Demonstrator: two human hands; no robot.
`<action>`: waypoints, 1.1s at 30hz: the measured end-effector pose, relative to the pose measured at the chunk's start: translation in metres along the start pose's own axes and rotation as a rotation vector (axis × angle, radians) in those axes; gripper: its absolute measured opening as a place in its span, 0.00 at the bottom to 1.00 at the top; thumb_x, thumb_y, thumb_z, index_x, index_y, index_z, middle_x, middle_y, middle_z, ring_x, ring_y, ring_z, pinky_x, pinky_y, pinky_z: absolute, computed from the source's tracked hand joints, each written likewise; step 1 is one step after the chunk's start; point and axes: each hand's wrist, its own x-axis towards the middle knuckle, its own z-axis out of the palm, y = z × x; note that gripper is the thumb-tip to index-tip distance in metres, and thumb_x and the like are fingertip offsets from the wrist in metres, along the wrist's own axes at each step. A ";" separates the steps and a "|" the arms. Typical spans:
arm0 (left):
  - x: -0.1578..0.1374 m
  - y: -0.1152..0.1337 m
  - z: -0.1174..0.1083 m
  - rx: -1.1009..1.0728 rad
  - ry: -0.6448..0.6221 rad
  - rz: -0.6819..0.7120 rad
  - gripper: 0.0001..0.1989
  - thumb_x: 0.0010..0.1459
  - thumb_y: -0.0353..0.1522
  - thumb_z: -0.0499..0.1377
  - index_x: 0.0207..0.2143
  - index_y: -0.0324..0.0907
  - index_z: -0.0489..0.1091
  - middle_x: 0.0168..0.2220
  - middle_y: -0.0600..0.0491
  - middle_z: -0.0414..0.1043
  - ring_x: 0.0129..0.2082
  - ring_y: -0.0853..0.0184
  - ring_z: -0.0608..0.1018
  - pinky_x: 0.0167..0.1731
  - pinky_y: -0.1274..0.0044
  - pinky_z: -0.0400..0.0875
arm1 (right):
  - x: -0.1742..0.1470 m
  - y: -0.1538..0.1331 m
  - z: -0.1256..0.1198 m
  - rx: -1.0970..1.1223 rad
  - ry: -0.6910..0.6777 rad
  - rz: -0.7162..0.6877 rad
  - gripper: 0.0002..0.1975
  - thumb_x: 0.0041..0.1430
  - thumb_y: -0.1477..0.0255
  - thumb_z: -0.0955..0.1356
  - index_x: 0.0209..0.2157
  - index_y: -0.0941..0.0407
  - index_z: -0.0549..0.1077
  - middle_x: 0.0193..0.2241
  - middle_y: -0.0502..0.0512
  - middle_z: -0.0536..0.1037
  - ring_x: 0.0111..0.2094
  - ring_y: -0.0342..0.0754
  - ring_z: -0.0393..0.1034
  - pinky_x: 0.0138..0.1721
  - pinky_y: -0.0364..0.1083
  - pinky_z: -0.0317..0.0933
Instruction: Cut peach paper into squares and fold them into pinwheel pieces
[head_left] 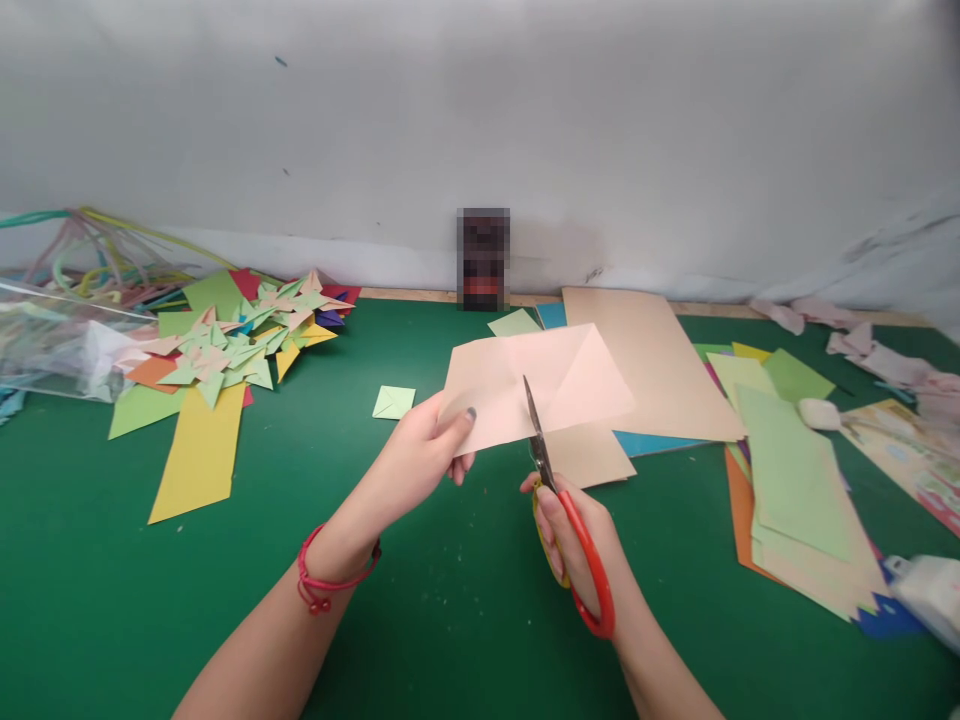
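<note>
My left hand (424,445) pinches the left end of a pale pink sheet of paper (495,375), thumb on top and fingers beneath. A diagonal crease shows near the sheet's right end. In my right hand (589,530) is a pair of scissors (594,570) with one red and one yellow handle. Their blades point up and away from me, at the sheet's near edge about midway along. One blade lies over the paper; the other is mostly hidden. Left of the sheet, a small folded light green paper square (394,402) lies on the green table (420,600).
Folded paper stars (217,350) and coloured sheets are heaped at the left, beside a clear plastic bag (67,345). A large beige sheet (637,350) lies behind the scissors. Green paper strips (791,470) are stacked at the right. A pixelated dark object (483,260) stands by the wall.
</note>
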 end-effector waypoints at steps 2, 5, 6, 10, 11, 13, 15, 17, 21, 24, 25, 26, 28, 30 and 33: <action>0.000 0.000 0.000 0.003 0.000 -0.001 0.13 0.59 0.33 0.48 0.22 0.39 0.59 0.16 0.60 0.62 0.15 0.76 0.66 0.18 0.82 0.62 | 0.000 0.000 0.001 -0.018 0.013 0.005 0.25 0.51 0.49 0.61 0.35 0.58 0.67 0.13 0.42 0.57 0.09 0.36 0.49 0.08 0.38 0.46; -0.001 0.000 0.000 0.011 -0.003 -0.005 0.13 0.59 0.33 0.48 0.22 0.39 0.59 0.16 0.60 0.62 0.15 0.76 0.66 0.18 0.82 0.62 | -0.001 -0.001 0.002 -0.029 0.010 0.003 0.25 0.52 0.49 0.60 0.34 0.58 0.67 0.13 0.42 0.57 0.08 0.36 0.49 0.08 0.38 0.46; -0.001 0.000 0.000 0.013 -0.003 -0.006 0.13 0.59 0.33 0.48 0.22 0.39 0.59 0.16 0.60 0.62 0.15 0.76 0.66 0.19 0.82 0.62 | -0.002 -0.002 0.002 -0.035 0.016 -0.001 0.24 0.52 0.49 0.60 0.34 0.58 0.67 0.13 0.42 0.57 0.08 0.36 0.48 0.08 0.38 0.46; -0.002 0.002 -0.002 0.022 -0.003 -0.010 0.14 0.59 0.33 0.48 0.21 0.39 0.59 0.15 0.60 0.62 0.15 0.76 0.66 0.19 0.82 0.62 | -0.002 -0.005 0.002 -0.070 0.062 -0.039 0.22 0.52 0.51 0.62 0.31 0.58 0.67 0.12 0.42 0.56 0.09 0.35 0.48 0.09 0.37 0.45; -0.002 0.002 -0.002 0.022 -0.002 -0.011 0.14 0.59 0.33 0.48 0.21 0.39 0.59 0.15 0.60 0.61 0.15 0.76 0.66 0.19 0.82 0.62 | -0.003 -0.006 0.002 -0.080 0.068 -0.048 0.22 0.51 0.51 0.62 0.31 0.58 0.67 0.12 0.42 0.56 0.09 0.35 0.48 0.09 0.38 0.45; -0.002 0.003 -0.003 0.026 -0.003 -0.010 0.14 0.59 0.33 0.48 0.21 0.39 0.59 0.15 0.60 0.61 0.15 0.76 0.66 0.19 0.82 0.62 | -0.003 -0.007 0.001 -0.098 0.069 -0.054 0.22 0.51 0.52 0.63 0.30 0.58 0.67 0.11 0.41 0.56 0.09 0.35 0.47 0.09 0.38 0.45; -0.002 0.004 -0.003 0.033 0.000 -0.010 0.14 0.59 0.32 0.48 0.20 0.39 0.59 0.15 0.60 0.61 0.15 0.76 0.66 0.19 0.82 0.62 | -0.003 -0.008 0.000 -0.113 0.063 -0.049 0.21 0.51 0.52 0.63 0.31 0.58 0.67 0.11 0.41 0.56 0.09 0.35 0.48 0.09 0.38 0.46; -0.001 0.005 -0.004 0.040 0.005 -0.014 0.14 0.59 0.32 0.48 0.20 0.39 0.59 0.15 0.60 0.61 0.15 0.76 0.66 0.19 0.82 0.62 | -0.003 -0.008 -0.001 -0.123 0.058 -0.046 0.21 0.50 0.53 0.64 0.31 0.58 0.68 0.11 0.41 0.56 0.09 0.35 0.48 0.09 0.38 0.46; 0.000 0.005 -0.005 0.042 0.004 -0.015 0.14 0.59 0.32 0.48 0.20 0.39 0.59 0.15 0.60 0.62 0.14 0.76 0.67 0.19 0.83 0.62 | 0.000 -0.004 -0.001 -0.117 0.055 -0.036 0.21 0.48 0.53 0.66 0.32 0.57 0.68 0.11 0.41 0.56 0.09 0.35 0.50 0.08 0.37 0.48; 0.000 0.005 -0.005 0.037 -0.002 -0.005 0.14 0.59 0.31 0.48 0.20 0.38 0.60 0.15 0.59 0.62 0.15 0.76 0.67 0.19 0.83 0.62 | 0.004 0.000 0.001 -0.053 0.032 0.004 0.22 0.46 0.53 0.67 0.35 0.57 0.67 0.14 0.44 0.64 0.08 0.35 0.51 0.07 0.37 0.49; -0.001 0.004 -0.005 0.035 -0.005 -0.001 0.15 0.59 0.31 0.48 0.20 0.38 0.60 0.15 0.59 0.63 0.15 0.76 0.67 0.19 0.83 0.62 | 0.006 0.002 0.001 -0.027 0.024 0.014 0.23 0.45 0.53 0.67 0.36 0.57 0.67 0.17 0.46 0.68 0.08 0.35 0.51 0.07 0.37 0.50; -0.001 0.004 -0.005 0.034 -0.010 0.002 0.15 0.59 0.31 0.48 0.20 0.38 0.61 0.15 0.59 0.63 0.15 0.76 0.67 0.19 0.83 0.62 | 0.007 0.004 0.002 -0.002 0.016 0.019 0.23 0.45 0.53 0.67 0.36 0.57 0.66 0.21 0.49 0.71 0.08 0.34 0.52 0.07 0.38 0.51; -0.001 0.004 -0.005 0.032 -0.021 0.008 0.16 0.59 0.31 0.47 0.19 0.38 0.61 0.15 0.58 0.64 0.16 0.75 0.67 0.20 0.83 0.63 | 0.010 0.008 0.003 0.044 0.004 0.002 0.24 0.46 0.52 0.67 0.37 0.57 0.66 0.27 0.53 0.74 0.09 0.34 0.52 0.07 0.38 0.51; -0.002 0.005 -0.006 0.033 -0.028 0.008 0.16 0.59 0.31 0.47 0.19 0.38 0.62 0.15 0.58 0.64 0.16 0.75 0.67 0.20 0.83 0.63 | 0.012 0.011 0.004 0.104 -0.042 -0.036 0.24 0.49 0.52 0.64 0.39 0.57 0.64 0.29 0.56 0.75 0.09 0.33 0.51 0.08 0.38 0.49; -0.003 0.007 -0.007 0.046 -0.025 0.006 0.17 0.59 0.31 0.47 0.18 0.38 0.62 0.15 0.58 0.63 0.16 0.76 0.67 0.20 0.83 0.63 | 0.013 0.016 0.003 0.154 -0.101 -0.096 0.25 0.50 0.51 0.64 0.41 0.56 0.63 0.27 0.54 0.73 0.10 0.33 0.50 0.08 0.37 0.47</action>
